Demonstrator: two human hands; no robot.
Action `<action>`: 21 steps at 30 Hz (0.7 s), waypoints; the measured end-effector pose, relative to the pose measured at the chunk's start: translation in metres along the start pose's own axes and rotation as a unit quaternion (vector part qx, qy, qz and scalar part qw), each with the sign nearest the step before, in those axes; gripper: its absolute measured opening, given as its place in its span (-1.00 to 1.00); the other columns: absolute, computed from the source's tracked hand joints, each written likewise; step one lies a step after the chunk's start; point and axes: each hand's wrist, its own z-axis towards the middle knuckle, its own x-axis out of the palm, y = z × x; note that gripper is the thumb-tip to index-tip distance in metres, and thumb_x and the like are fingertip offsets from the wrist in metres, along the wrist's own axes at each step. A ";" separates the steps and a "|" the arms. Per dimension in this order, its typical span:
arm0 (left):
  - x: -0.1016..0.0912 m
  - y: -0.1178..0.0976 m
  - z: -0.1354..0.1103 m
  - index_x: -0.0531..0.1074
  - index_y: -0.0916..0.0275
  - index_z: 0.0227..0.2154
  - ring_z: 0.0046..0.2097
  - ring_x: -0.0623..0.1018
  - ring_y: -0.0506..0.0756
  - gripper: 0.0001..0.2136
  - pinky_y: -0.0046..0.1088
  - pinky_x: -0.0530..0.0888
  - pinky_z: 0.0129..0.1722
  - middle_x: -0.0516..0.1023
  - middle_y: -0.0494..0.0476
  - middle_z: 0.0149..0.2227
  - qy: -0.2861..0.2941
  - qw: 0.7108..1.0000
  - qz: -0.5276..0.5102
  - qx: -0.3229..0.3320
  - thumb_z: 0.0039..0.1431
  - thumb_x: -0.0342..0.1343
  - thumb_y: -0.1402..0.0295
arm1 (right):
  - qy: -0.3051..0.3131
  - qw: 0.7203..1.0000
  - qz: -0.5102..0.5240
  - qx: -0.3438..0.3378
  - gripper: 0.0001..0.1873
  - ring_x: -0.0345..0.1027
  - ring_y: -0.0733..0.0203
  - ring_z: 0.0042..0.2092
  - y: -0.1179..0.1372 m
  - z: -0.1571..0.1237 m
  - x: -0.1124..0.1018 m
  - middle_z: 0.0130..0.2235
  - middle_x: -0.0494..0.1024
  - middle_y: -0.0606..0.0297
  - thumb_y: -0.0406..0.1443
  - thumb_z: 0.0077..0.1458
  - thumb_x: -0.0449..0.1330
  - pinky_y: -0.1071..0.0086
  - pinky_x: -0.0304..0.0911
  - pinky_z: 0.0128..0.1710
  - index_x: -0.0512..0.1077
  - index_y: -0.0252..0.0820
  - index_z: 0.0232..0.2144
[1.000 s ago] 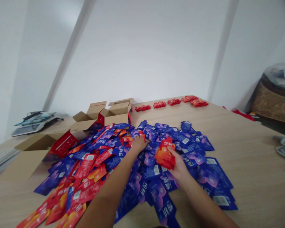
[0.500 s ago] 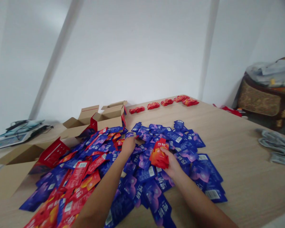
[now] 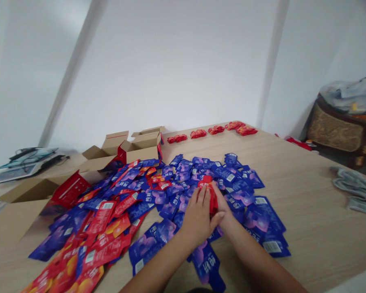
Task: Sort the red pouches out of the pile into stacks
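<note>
My right hand (image 3: 225, 215) grips a stack of red packets (image 3: 210, 191), held upright above the pile. My left hand (image 3: 197, 217) lies flat against the near side of that stack, fingers stretched out along it and thumb toward the right hand. Under both hands spreads a big heap of blue packets (image 3: 232, 183) mixed with loose red packets (image 3: 106, 228) on the wooden table (image 3: 308, 228). The red ones lie mostly to the left and near left.
Open cardboard boxes (image 3: 134, 148) stand at the back left, another box (image 3: 21, 199) at the far left. Small bunches of red packets (image 3: 215, 131) line the table's far edge. Grey cloth (image 3: 354, 189) lies at the right. Papers (image 3: 21, 162) sit far left.
My left hand has drawn back from the far middle of the pile and come against the red stack in my right hand. The right hand stayed roughly where it was.
</note>
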 end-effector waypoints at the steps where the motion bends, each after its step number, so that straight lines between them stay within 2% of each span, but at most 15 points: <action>1: -0.003 -0.001 -0.001 0.21 0.26 0.15 0.26 0.14 0.30 -0.49 -0.05 0.08 0.23 0.23 0.31 0.21 0.001 1.000 -0.021 -0.004 0.17 0.02 0.19 | 0.002 1.000 0.005 0.007 -0.72 0.49 0.15 -0.31 0.000 0.000 -0.001 -0.40 0.59 0.31 -0.05 -0.07 0.21 0.31 0.39 -0.28 0.45 -0.12 -0.41; 3: -0.012 0.003 0.000 0.28 0.21 0.09 0.21 0.24 0.21 -0.62 -0.11 0.12 0.22 0.32 0.24 0.15 -0.009 0.998 -0.062 -0.022 0.25 -0.10 0.26 | 0.002 0.999 0.021 0.037 -0.80 0.48 0.20 -0.36 0.001 -0.003 -0.001 -0.40 0.60 0.32 -0.19 -0.11 0.24 0.36 0.38 -0.31 0.46 -0.16 -0.40; 5: -0.020 0.014 0.007 0.33 0.18 0.03 0.16 0.30 0.16 -0.67 -0.15 0.17 0.19 0.38 0.20 0.10 -0.057 0.992 -0.092 -0.067 0.26 -0.12 0.29 | 0.008 0.997 0.036 0.075 -0.82 0.47 0.22 -0.42 0.003 -0.007 0.001 -0.41 0.60 0.31 -0.27 -0.13 0.23 0.37 0.37 -0.35 0.47 -0.20 -0.39; 7: -0.025 0.030 0.020 0.34 0.21 0.00 0.13 0.33 0.19 -0.66 -0.16 0.22 0.14 0.39 0.24 0.07 -0.116 0.973 -0.126 -0.154 0.16 0.03 0.27 | 0.019 0.994 0.037 0.102 -0.82 0.46 0.23 -0.45 0.004 -0.012 0.004 -0.42 0.60 0.29 -0.30 -0.13 0.22 0.37 0.37 -0.37 0.46 -0.22 -0.37; 8: -0.026 0.039 0.027 0.35 0.24 -0.03 0.10 0.36 0.21 -0.62 -0.17 0.27 0.10 0.41 0.27 0.05 -0.122 0.957 -0.163 -0.207 0.08 0.12 0.26 | 0.026 0.993 0.032 0.112 -0.80 0.46 0.22 -0.45 0.005 -0.014 0.006 -0.41 0.60 0.28 -0.31 -0.13 0.22 0.36 0.37 -0.37 0.46 -0.23 -0.36; 9: -0.027 0.048 0.033 0.37 0.27 -0.07 0.05 0.41 0.22 -0.60 -0.20 0.32 0.05 0.45 0.28 0.00 -0.098 0.935 -0.223 -0.257 0.01 0.18 0.24 | 0.032 0.992 0.023 0.123 -0.79 0.46 0.22 -0.44 0.004 -0.016 0.007 -0.41 0.61 0.27 -0.31 -0.13 0.22 0.36 0.37 -0.36 0.46 -0.24 -0.35; 11: -0.027 0.061 0.045 0.44 0.31 -0.18 -0.13 0.52 0.19 -0.61 -0.28 0.41 -0.11 0.55 0.26 -0.16 -0.006 0.870 -0.368 -0.327 -0.09 0.24 0.22 | 0.040 0.989 0.000 0.142 -0.77 0.46 0.21 -0.44 0.002 -0.019 0.009 -0.42 0.60 0.25 -0.32 -0.15 0.23 0.36 0.37 -0.36 0.45 -0.26 -0.34; 13: -0.025 0.067 0.051 0.48 0.34 -0.31 -0.34 0.55 0.11 -0.66 -0.37 0.45 -0.26 0.58 0.19 -0.35 0.064 0.804 -0.478 -0.347 -0.16 0.28 0.24 | 0.051 0.987 -0.020 0.152 -0.74 0.47 0.20 -0.43 -0.002 -0.020 0.010 -0.42 0.60 0.24 -0.31 -0.17 0.24 0.36 0.36 -0.37 0.44 -0.28 -0.33; 14: -0.024 0.069 0.053 0.49 0.35 -0.37 -0.42 0.54 0.08 -0.68 -0.40 0.44 -0.31 0.58 0.15 -0.42 0.071 0.785 -0.507 -0.350 -0.21 0.30 0.26 | 0.056 0.987 -0.026 0.149 -0.73 0.46 0.20 -0.43 -0.004 -0.020 0.010 -0.42 0.60 0.24 -0.31 -0.18 0.24 0.36 0.36 -0.38 0.44 -0.27 -0.33; 17: -0.018 0.068 0.053 0.49 0.36 -0.47 -0.51 0.50 0.03 -0.71 -0.43 0.43 -0.38 0.56 0.09 -0.52 0.025 0.773 -0.529 -0.350 -0.31 0.34 0.32 | 0.073 0.990 -0.038 0.118 -0.71 0.45 0.23 -0.46 -0.007 -0.020 0.010 -0.44 0.59 0.27 -0.31 -0.21 0.26 0.39 0.35 -0.40 0.43 -0.26 -0.32; 21: -0.007 0.066 0.051 0.49 0.35 -0.53 -0.54 0.48 0.02 -0.74 -0.46 0.41 -0.43 0.55 0.07 -0.56 -0.047 0.790 -0.513 -0.332 -0.31 0.34 0.29 | 0.102 0.987 -0.070 0.098 -0.66 0.45 0.23 -0.45 -0.005 -0.020 0.008 -0.41 0.59 0.29 -0.31 -0.22 0.30 0.39 0.36 -0.40 0.43 -0.23 -0.29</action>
